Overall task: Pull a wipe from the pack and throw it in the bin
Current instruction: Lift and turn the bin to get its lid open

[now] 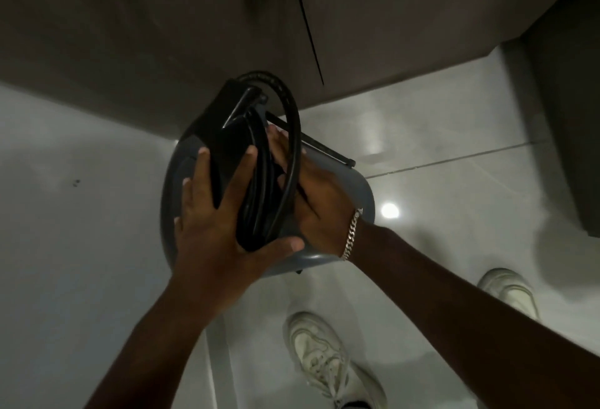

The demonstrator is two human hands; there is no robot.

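- the grey bin (363, 194) stands on the pale floor tiles (454, 136), and everything else is placed from it here.
- both hands hold a black object (227, 145) directly above the bin, hiding most of its top and opening.
- the left hand (214, 230) is spread flat against the near and left side of the black object, its thumb hooked under the lower end, fingers splayed upward.
- the right hand (311, 194) presses on the far right side of it, fingers extended; the two hands clamp the object between them.
- a thick black cable (293, 136) loops up and over from the object, arching above the bin's far edge and crossing the right hand's fingers.
- a silver chain bracelet (352, 235) circles the right wrist, above the bin's right rim.
- the bin looks like smooth matt plastic, rounded in outline, with a dark straight bar along its far right edge.
- the black object is glossy and boxy; what it is cannot be told.
- behind the bin rises a dull brown cabinet front (162, 35) with a thin dark seam.
- nearer than the bin, two off-white laced trainers (324, 356) stand on the glossy tiles, which carry a bright light reflection to the bin's right.
- a wipe pack cannot be made out.
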